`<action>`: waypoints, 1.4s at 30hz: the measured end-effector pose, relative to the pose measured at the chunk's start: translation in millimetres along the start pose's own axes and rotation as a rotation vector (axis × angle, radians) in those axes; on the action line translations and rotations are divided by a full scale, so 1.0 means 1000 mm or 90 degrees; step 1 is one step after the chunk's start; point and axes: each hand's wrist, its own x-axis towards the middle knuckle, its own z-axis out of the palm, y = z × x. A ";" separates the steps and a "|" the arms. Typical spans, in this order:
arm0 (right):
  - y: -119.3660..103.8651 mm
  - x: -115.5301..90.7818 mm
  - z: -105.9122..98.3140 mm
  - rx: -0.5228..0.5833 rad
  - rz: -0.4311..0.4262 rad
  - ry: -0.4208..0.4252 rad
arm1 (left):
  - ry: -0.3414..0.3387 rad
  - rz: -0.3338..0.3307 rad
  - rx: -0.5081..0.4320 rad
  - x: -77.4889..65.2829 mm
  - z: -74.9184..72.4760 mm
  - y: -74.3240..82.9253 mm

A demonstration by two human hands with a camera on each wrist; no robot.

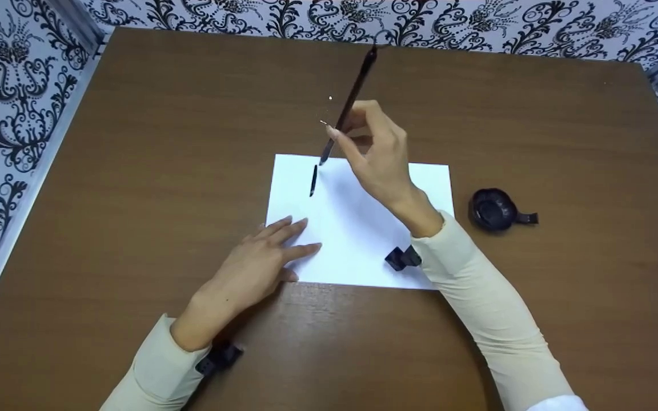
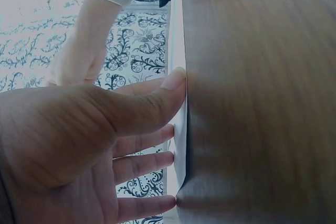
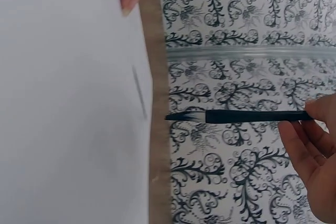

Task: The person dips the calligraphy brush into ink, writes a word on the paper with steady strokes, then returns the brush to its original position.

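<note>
A dark-handled paintbrush (image 1: 357, 85) is pinched between the thumb and fingers of my right hand (image 1: 380, 154). Its bristle tip (image 3: 181, 116) is dark and hangs near the top edge of a white sheet of paper (image 1: 352, 228). One short black stroke (image 1: 313, 181) marks the upper left of the sheet. My left hand (image 1: 255, 262) rests on the sheet's lower left edge with its fingers spread. In the left wrist view its thumb (image 2: 173, 80) and fingertips press along the paper's edge.
Right of the paper stands a small black dish (image 1: 493, 210) with a short handle. A brown wooden table (image 1: 192, 142) lies beneath everything, with black-and-white patterned wallpaper (image 1: 329, 20) behind it. A black wrist camera (image 1: 403, 258) shows under the right sleeve.
</note>
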 end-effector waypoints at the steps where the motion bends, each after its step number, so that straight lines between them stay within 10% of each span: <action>1: 0.002 -0.001 0.001 -0.004 0.002 0.002 | -0.001 -0.001 0.001 0.000 0.000 0.000; 42: 0.010 -0.007 0.004 -0.019 0.024 -0.079 | 0.017 0.006 -0.017 0.000 0.000 -0.001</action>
